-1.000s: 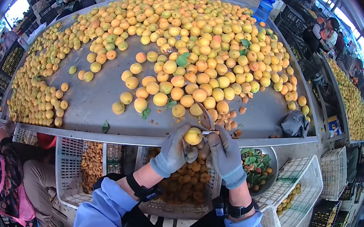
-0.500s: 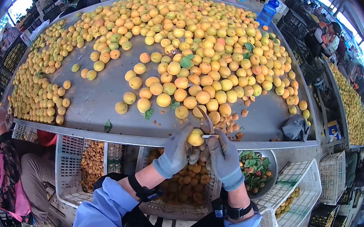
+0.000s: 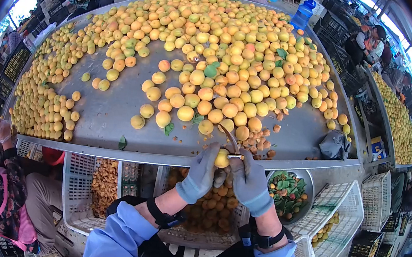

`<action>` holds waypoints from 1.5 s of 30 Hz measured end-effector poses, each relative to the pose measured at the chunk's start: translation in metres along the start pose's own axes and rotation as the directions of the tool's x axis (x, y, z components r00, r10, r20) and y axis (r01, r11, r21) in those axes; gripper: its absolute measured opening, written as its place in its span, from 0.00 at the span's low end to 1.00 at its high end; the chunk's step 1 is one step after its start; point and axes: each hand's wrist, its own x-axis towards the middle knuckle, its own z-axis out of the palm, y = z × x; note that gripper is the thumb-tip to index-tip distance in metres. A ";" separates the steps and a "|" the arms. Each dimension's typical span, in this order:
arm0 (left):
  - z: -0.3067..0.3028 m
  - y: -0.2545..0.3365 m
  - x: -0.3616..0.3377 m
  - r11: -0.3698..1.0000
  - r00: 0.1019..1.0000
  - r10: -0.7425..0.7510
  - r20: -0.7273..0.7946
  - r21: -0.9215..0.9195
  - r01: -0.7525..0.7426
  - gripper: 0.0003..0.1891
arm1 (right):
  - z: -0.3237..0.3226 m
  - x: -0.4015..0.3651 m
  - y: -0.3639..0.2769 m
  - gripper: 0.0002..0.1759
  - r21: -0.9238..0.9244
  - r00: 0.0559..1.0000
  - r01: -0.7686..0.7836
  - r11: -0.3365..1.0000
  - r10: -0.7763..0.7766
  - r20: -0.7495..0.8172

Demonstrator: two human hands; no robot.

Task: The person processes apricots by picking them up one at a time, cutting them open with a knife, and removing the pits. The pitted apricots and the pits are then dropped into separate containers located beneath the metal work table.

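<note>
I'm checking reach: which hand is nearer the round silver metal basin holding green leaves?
Right: the grey-gloved right hand is left of the basin; the grey-gloved left hand is farther left.

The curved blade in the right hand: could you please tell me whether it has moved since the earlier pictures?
Yes, slightly: the curved blade has its tip further left and nearer the table's front edge.

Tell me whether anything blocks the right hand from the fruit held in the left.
Nothing visible does. The left hand holds the yellow fruit close beside the right hand, which grips the curved blade. Whether that tool touches the fruit, I cannot tell.
</note>
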 end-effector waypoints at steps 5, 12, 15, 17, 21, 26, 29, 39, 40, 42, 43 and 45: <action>0.000 0.000 -0.001 0.998 0.999 -0.031 -0.029 -0.060 0.029 0.27 | 0.005 0.000 0.002 0.18 -0.222 0.992 0.099 0.970 -0.115 -0.058; -0.017 -0.039 0.017 0.931 0.954 0.273 -0.122 0.284 -0.230 0.22 | 0.012 0.006 0.002 0.23 -0.241 0.990 0.115 0.964 -0.130 -0.050; -0.032 -0.040 0.017 0.661 0.913 0.409 -0.007 0.692 -0.291 0.19 | 0.012 0.011 0.002 0.22 -0.210 0.999 0.042 0.977 -0.047 -0.018; -0.039 -0.036 0.023 0.480 0.941 0.329 0.075 0.845 -0.235 0.31 | 0.013 0.015 0.008 0.21 -0.154 0.985 0.162 0.975 -0.170 -0.039; -0.043 -0.027 0.033 0.456 0.913 0.398 0.090 0.844 -0.282 0.36 | 0.011 0.013 0.002 0.20 -0.121 0.985 0.123 0.985 -0.136 -0.104; -0.026 0.004 0.024 0.960 0.992 0.066 -0.109 0.279 -0.033 0.38 | 0.008 0.008 0.005 0.19 -0.542 0.965 0.167 0.823 -0.248 -0.080; -0.032 -0.014 0.027 0.035 0.587 0.746 0.314 0.862 -0.505 0.27 | 0.017 0.007 0.004 0.11 -0.452 0.975 0.127 0.883 -0.194 -0.105; -0.020 0.006 0.026 0.428 0.724 0.688 0.050 0.777 -0.461 0.13 | 0.025 0.006 -0.031 0.21 0.529 0.895 -0.418 0.738 0.433 0.104; -0.016 0.009 0.026 0.543 0.749 0.662 -0.019 0.701 -0.463 0.14 | 0.023 0.005 -0.024 0.23 0.655 0.878 -0.460 0.600 0.416 0.237; -0.012 0.008 0.028 0.524 0.713 0.701 -0.017 0.690 -0.499 0.15 | 0.019 0.005 -0.017 0.25 0.748 0.858 -0.501 0.436 0.367 0.361; -0.011 0.008 0.029 0.507 0.674 0.738 -0.022 0.678 -0.533 0.16 | 0.017 0.006 -0.015 0.25 0.798 0.852 -0.514 0.316 0.299 0.430; -0.029 -0.008 0.041 0.284 0.592 0.801 0.091 0.813 -0.509 0.16 | 0.010 0.007 -0.013 0.26 0.829 0.846 -0.525 0.192 0.219 0.485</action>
